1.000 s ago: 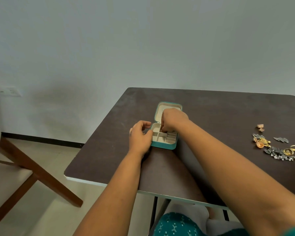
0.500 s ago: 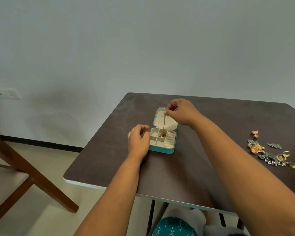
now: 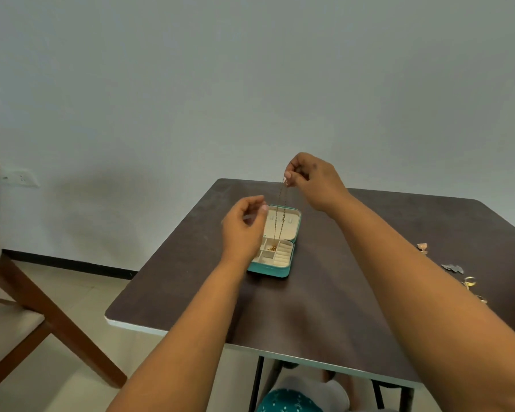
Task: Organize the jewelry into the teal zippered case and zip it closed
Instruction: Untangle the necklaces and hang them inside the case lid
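Note:
The teal zippered case (image 3: 275, 270) lies open on the dark table (image 3: 309, 307), cream lining up, lid flat toward the wall. My right hand (image 3: 312, 181) is raised above the lid and pinches the top of a thin gold chain (image 3: 281, 212). The chain hangs straight down, its lower end bunched in a small compartment (image 3: 271, 248) of the case. My left hand (image 3: 243, 230) hovers just left of the case, fingers loosely curled, holding nothing. More jewelry (image 3: 455, 273) lies at the table's right side, partly hidden by my right forearm.
A wooden chair (image 3: 21, 316) with a pale seat stands on the floor to the left. The table's near edge (image 3: 191, 334) runs across below my forearms, with black legs and my knees beneath it. A grey wall rises behind.
My right hand has risen from the case, drawing the chain up until it hangs taut. My left hand has lifted off the case's left side. The camera has tilted.

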